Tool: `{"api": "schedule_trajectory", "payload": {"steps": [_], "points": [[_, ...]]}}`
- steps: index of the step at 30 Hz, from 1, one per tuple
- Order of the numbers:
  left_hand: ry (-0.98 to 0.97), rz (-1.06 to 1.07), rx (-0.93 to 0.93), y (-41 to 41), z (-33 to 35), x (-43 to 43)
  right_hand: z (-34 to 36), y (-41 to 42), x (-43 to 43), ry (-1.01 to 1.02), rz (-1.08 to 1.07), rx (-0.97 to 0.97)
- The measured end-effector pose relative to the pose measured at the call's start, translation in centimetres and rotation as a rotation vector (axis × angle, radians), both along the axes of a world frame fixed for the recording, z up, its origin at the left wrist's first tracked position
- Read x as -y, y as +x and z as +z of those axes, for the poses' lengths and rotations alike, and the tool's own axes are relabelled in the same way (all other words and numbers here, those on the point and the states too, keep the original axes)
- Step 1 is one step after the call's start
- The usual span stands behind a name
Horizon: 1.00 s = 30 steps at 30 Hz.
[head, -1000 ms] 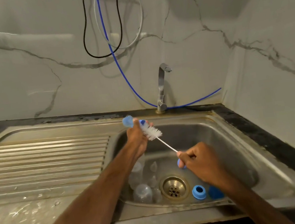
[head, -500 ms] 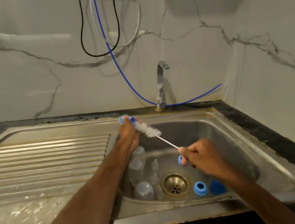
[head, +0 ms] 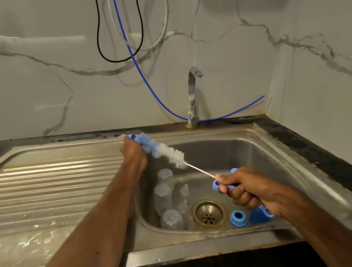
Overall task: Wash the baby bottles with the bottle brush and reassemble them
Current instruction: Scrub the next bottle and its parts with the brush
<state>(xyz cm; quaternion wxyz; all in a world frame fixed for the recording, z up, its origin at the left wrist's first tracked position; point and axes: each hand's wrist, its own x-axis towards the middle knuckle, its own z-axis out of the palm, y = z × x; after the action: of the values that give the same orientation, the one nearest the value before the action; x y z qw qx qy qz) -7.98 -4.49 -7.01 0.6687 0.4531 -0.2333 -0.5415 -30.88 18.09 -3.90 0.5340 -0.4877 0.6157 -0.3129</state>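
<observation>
Left hand [head: 133, 156] is up at the back rim of the sink [head: 263, 152], fingers wrapped round the fuzzy blue tip of the bottle brush [head: 175, 157]. Right hand [head: 252, 190] is lower and nearer, curled tight on the brush's blue handle. So the brush stretches on a slant between them, above the basin, white bristles and thin stem in open air. Steel sink, ribbed drainboard [head: 42, 186] to the left, wet and glinting near the front edge. Dark tabletop [head: 312, 148] runs along the right, under a white marble-veined wall [head: 29, 97]. Down in the basin, three clear baby bottles [head: 162, 197] bunch at the left wall, with two clear teats [head: 185, 189] beside them. Then the drain [head: 209, 213], a blue ring [head: 238, 217] and a blue cap [head: 257, 216], the cap partly behind the right wrist. Tap [head: 193, 97] at the back, blue hose [head: 135, 59] dropping to its base, black cable [head: 98, 31] looped above.
</observation>
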Motion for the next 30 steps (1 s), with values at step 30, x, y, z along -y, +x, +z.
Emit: {"api": "schedule_trajectory", "payload": {"steps": [30], "points": [[-0.184,-0.598,-0.211,-3.5,2.1,-4.2,1.8,0.2,4.2,-0.359,-0.101,-0.115]]}}
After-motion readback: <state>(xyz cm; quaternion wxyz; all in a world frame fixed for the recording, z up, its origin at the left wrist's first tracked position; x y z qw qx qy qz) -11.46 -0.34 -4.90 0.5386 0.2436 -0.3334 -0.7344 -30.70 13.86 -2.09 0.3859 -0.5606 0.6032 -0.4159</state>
